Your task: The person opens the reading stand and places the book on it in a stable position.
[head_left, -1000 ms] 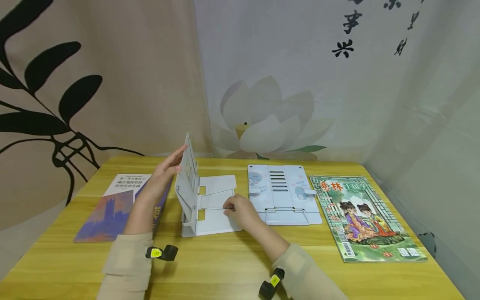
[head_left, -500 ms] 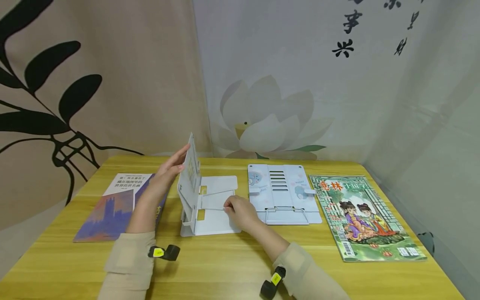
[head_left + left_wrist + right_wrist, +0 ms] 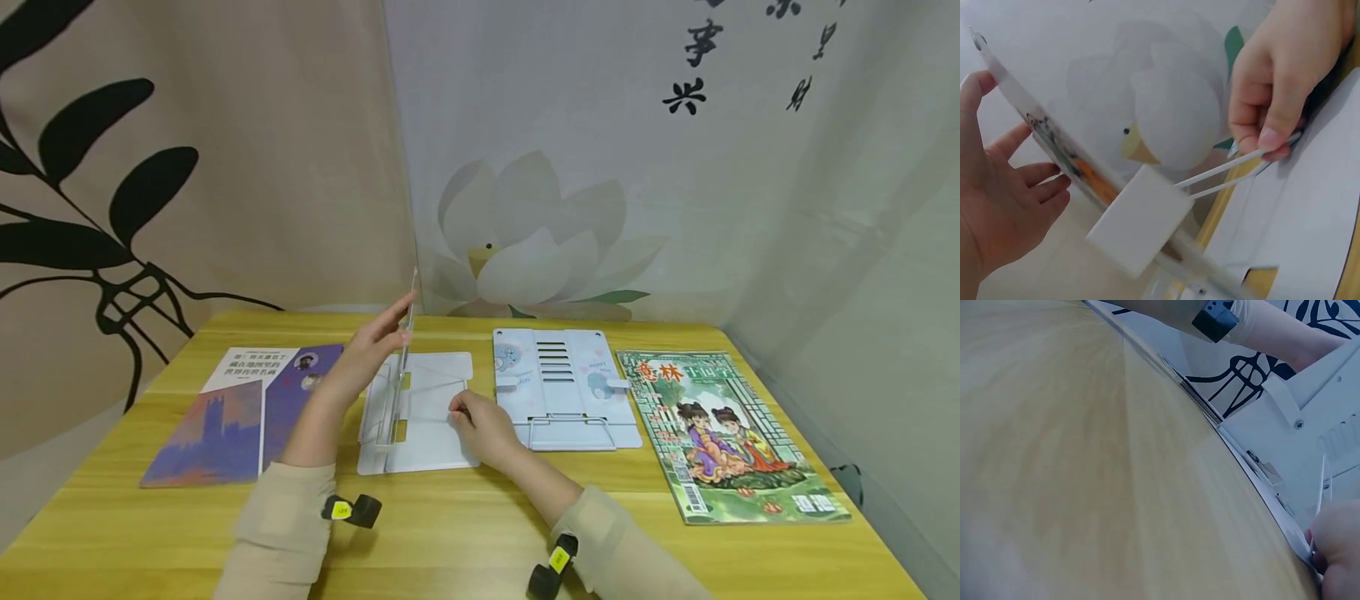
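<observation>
A white folding book stand [image 3: 435,454] lies on its base left of centre, its panel [image 3: 1066,150] raised on edge. My left hand [image 3: 363,358] rests its extended fingertips against the panel's printed outer side, near the top. Over the base, my right hand [image 3: 483,427] pinches the end of a white wire support [image 3: 1213,172] between thumb and curled fingers. This wire runs from the panel to the right fingertips in the left wrist view. A white clip tab [image 3: 1141,219] sticks out at the panel's edge.
A second book stand [image 3: 588,375], printed in pale blue, lies flat right of my right hand. A green magazine [image 3: 742,442] is at the table's right, a purple-and-white book [image 3: 206,417] at its left. A printed curtain [image 3: 540,125] hangs behind the table [image 3: 442,533].
The panel has swung rightward to nearly edge-on, with my left hand moving right along with it. More of the purple book shows. My right hand keeps its place and pinch.
</observation>
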{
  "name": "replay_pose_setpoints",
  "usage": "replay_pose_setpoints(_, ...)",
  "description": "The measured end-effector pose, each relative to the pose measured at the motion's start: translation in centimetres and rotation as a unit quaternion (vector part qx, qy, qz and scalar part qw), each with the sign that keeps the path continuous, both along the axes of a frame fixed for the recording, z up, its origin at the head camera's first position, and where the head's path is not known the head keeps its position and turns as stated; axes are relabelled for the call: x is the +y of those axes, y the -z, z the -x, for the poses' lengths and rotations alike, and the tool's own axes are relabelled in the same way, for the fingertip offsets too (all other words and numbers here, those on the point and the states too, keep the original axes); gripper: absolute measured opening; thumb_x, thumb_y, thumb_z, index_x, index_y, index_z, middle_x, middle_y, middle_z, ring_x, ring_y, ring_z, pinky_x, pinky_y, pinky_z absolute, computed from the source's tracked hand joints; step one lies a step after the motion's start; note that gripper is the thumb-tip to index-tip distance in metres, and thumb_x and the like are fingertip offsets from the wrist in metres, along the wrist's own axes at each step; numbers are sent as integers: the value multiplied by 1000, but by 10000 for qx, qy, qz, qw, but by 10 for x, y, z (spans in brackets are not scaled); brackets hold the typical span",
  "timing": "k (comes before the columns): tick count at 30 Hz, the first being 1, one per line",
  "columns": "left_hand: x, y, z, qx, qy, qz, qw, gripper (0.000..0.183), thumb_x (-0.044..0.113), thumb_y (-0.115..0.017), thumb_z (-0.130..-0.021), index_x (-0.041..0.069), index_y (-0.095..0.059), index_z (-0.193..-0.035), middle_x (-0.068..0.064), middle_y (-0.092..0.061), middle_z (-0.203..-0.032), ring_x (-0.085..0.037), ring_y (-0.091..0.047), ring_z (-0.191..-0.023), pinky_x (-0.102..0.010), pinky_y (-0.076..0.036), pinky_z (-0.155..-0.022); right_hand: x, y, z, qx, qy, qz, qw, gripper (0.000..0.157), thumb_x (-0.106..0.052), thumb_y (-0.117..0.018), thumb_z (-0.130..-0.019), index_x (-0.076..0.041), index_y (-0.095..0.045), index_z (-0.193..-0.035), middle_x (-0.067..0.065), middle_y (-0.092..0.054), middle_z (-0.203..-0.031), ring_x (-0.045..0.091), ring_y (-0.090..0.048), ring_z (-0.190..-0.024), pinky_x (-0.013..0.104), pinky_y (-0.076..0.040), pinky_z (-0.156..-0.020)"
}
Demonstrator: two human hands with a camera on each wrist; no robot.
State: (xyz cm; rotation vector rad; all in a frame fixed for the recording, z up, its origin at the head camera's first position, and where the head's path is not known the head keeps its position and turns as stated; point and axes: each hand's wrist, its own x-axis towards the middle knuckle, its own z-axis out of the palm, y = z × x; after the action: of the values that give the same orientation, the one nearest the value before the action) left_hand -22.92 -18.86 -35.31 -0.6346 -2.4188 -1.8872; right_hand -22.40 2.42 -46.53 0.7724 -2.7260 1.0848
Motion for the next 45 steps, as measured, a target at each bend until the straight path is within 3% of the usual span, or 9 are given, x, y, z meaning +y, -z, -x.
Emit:
replay_pose_setpoints(6,19,3,0,71,80,184,9998,56,30,-51,-98,30,-32,-150,3,-18,-157,-26,-14,-142,-56,-20,-109,1,2,0,-93,-71,128,9998,6,-14,-60,-95,-8,-61,-96,-7,-58,-79,10,-52,-70,27,-44,-66)
replay_pose_setpoints(14,40,7,1,10,-47,483,9988,57,31,-55,-96,32,-34,-149,2,-13,-158,-22,-9,-143,-62,-16,-107,1,1,-1,-98,-98,141,9998,6,-14,-60,-95,-8,-61,-97,-6,-58,-79,9,-52,-71,27,-44,-66)
replay_pose_setpoints(22,38,9,1,102,-81,653,9978,56,32,-54,-97,32,-33,-149,1,-11,-159,-26,-9,-143,-66,-16,-104,1,-1,-3,-323,-229,823,9958,7,-12,-63,-93,-5,-65,-96,-3,-61,-81,10,-54,-73,26,-47,-66)
replay_pose_setpoints(25,36,4,3,187,-19,840,9963,54,32,-51,-99,26,-34,-150,-3,-14,-158,-29,-11,-143,-66,-17,-105,4,-7,-7,-350,-162,1017,9941,11,-13,-65,-92,-7,-67,-101,-1,-64,-91,14,-56,-82,29,-48,-72)
replay_pose_setpoints(30,33,-10,19,462,19,1123,9926,48,33,-46,-102,16,-41,-146,-9,-24,-155,-31,-19,-141,-63,-19,-105,12,-24,-23,36,-84,1617,9868,26,-18,-65,-93,-12,-63,-118,0,-62,-116,19,-56,-102,42,-45,-87)
replay_pose_setpoints(33,30,-14,34,591,-59,1228,9906,49,32,-46,-102,11,-41,-146,-10,-28,-153,-31,-21,-140,-62,-20,-106,12,-34,-39,396,-365,2225,9734,38,-13,-64,-93,-13,-56,-130,2,-60,-125,22,-57,-105,48,-43,-88)
replay_pose_setpoints(36,26,-12,50,537,-136,1253,9906,51,33,-46,-101,11,-38,-147,-9,-29,-153,-30,-22,-140,-59,-20,-107,6,-43,-53,878,-710,2575,9597,53,-5,-65,-89,-9,-47,-139,7,-57,-131,25,-58,-106,46,-44,-88)
replay_pose_setpoints(40,23,-8,63,252,-63,1227,9921,56,35,-48,-101,15,-33,-150,-6,-27,-154,-29,-20,-141,-56,-21,-108,-6,-53,-64,1332,-740,2746,9494,66,0,-73,-81,0,-44,-140,15,-59,-125,30,-59,-103,44,-46,-86)
replay_pose_setpoints(45,27,-8,65,93,64,1122,9936,59,34,-50,-100,18,-29,-152,-13,-30,-152,-33,-30,-136,-56,-28,-105,-18,-75,-75,1276,-262,2989,9454,61,2,-76,-78,4,-49,-132,19,-65,-109,32,-61,-96,45,-47,-84)
